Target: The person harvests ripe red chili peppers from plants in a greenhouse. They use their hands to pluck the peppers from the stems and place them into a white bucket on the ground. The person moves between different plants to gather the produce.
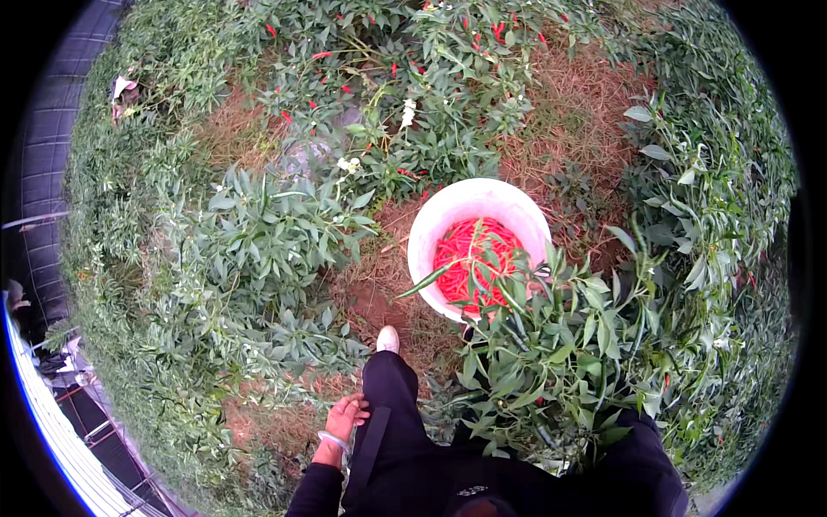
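Observation:
My left hand (347,415), with a pale bangle at its wrist, hangs beside my dark-trousered left thigh; its fingers are loosely bent and apart, and nothing shows in them. A white plastic bucket (431,223) stands upright before me, partly filled with red chili peppers (475,245). Leafy pepper branches (555,349) with long green chilies reach across its lower right rim. Those leaves hide most of my right arm and hand. A small skin-toned patch shows by the rim, too covered to tell what the hand does.
Chili plants (271,226) crowd the left, and taller ones (704,194) stand at the right. Ripe red chilies (497,31) dot the plants ahead. Dry grass (575,110) covers soil between the rows. Dark sheeting (48,136) runs along the far left. My light shoe (387,339) is below the bucket.

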The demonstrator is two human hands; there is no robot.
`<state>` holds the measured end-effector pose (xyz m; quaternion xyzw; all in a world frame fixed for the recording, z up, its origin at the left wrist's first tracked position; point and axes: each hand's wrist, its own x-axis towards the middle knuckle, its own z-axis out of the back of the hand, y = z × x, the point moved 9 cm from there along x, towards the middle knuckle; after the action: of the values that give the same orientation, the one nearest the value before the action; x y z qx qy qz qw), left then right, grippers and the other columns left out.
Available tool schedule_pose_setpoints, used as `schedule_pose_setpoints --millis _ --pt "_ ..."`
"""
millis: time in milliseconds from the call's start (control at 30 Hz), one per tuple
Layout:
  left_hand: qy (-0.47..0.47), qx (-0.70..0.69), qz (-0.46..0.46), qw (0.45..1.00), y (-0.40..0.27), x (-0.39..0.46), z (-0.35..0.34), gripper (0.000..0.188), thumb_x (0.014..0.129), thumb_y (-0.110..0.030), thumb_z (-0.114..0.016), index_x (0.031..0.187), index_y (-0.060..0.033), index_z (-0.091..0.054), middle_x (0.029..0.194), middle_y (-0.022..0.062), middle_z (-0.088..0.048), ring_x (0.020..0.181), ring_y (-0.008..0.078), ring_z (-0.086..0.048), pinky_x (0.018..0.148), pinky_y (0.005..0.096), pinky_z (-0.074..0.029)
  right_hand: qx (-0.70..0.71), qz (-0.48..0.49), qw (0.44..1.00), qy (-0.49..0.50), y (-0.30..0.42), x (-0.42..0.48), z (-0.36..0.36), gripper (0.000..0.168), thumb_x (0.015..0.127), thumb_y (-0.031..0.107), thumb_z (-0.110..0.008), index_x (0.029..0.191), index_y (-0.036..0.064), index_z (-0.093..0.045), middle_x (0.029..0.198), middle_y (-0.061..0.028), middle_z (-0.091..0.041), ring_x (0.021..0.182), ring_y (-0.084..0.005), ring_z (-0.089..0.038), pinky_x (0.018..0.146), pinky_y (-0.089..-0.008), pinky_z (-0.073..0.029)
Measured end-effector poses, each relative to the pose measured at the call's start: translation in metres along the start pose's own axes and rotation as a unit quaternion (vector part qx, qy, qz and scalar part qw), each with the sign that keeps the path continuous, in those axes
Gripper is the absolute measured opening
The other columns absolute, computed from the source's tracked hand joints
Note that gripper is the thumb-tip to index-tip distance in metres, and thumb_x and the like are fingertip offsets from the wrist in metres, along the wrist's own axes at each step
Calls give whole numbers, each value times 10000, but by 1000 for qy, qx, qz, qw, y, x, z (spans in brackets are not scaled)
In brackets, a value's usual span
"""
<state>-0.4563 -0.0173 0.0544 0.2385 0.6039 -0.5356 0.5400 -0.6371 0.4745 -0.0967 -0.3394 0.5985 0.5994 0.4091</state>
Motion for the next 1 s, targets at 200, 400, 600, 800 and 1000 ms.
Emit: schedule_pose_setpoints --millis 200,400,600,800,1000 --pt "11 1 -17 1000 -51 21 -1 248 882 -171 -451 1088 -65 -539 929 65 -610 741 110 -593 663 227 -462 223 -26 973 62 87 23 -51 471 790 139 -453 1214 -46 -369 1270 -217 -365 1190 -372 -334 943 -506 -366" --pt "101 119 -71 985 -132 122 -68 221 883 -108 -438 1073 -69 -546 917 34 -602 744 86 -568 656 206 -449 526 -53 845 80 216 231 -72 432 804 132 -428 1189 -62 -410 1263 -206 -384 1183 -370 -344 941 -511 -370" --pt "135 293 -200 925 -198 200 -132 211 870 -76 -436 1050 -34 -537 889 50 -565 775 126 -542 695 256 -444 609 186 766 -82 215 305 -52 534 812 158 -529 1238 -81 -313 1274 -243 -353 1129 -437 -375 932 -525 -381" --pt "92 383 -302 868 -255 246 -125 170 817 -64 -470 965 -73 -552 852 108 -554 759 283 -561 650 337 -454 194 -52 969 146 209 203 -368 353 863 212 -517 1147 13 -454 1107 -175 -543 917 -311 -588 763 -410 -506" --pt "75 354 -319 876 -278 276 -134 206 753 -8 -495 918 -105 -571 731 85 -534 619 253 -540 528 315 -418 -371 213 895 130 210 321 -515 254 811 100 -489 1050 27 -534 987 -179 -592 884 -264 -603 765 -348 -483"
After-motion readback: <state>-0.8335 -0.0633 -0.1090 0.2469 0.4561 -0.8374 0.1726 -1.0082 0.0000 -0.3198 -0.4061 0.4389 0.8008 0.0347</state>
